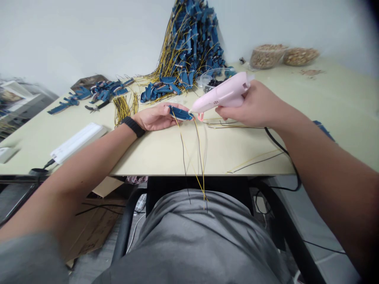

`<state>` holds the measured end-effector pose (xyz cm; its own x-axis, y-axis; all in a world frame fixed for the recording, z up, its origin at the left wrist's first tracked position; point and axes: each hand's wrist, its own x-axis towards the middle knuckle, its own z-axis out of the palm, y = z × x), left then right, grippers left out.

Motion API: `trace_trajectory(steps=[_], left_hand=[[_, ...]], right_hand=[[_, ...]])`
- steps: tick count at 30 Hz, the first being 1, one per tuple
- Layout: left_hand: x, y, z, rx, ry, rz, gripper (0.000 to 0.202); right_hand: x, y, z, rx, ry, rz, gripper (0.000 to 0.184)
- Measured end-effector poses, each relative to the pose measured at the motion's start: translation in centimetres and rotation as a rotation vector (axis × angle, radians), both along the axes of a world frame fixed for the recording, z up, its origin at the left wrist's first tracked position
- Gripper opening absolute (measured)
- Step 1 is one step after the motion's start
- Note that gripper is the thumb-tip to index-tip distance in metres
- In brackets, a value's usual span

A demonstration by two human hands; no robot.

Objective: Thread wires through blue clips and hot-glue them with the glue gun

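Observation:
My left hand (158,116) is closed on a blue plastic part (181,114), holding it by its left end above the table. Yellow and black wires (199,146) trail from the part over the table edge toward my lap. In my right hand (254,106) is a pink hot glue gun (220,96), gripped by its handle, which the fingers mostly hide. Its nozzle points left and down, at the right end of the blue part; whether it touches cannot be made out. From the gun a black cord (274,140) runs down past my right forearm.
A tall heap of wired blue parts (195,43) stands at the back, with more blue parts (109,90) to the left. Pliers (97,106), a wire bundle (121,110) and a white power strip (78,142) lie left. Two containers of nuts or shells (268,57) stand back right.

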<state>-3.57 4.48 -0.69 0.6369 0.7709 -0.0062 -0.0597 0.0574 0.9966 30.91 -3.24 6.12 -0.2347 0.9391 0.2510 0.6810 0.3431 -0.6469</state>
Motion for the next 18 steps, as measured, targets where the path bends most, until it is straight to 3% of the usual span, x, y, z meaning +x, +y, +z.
trace_trajectory(steps=[10,18], left_hand=[[0.05,-0.2,-0.03,0.02,0.016,-0.021,0.075],[0.22,-0.25,0.17,0.005,0.025,0.001,0.082]], right_hand=[[-0.1,-0.25,0.37,-0.026,0.054,0.038,0.034],[-0.07,-0.27,0.22,-0.022,0.055,0.05,0.03]])
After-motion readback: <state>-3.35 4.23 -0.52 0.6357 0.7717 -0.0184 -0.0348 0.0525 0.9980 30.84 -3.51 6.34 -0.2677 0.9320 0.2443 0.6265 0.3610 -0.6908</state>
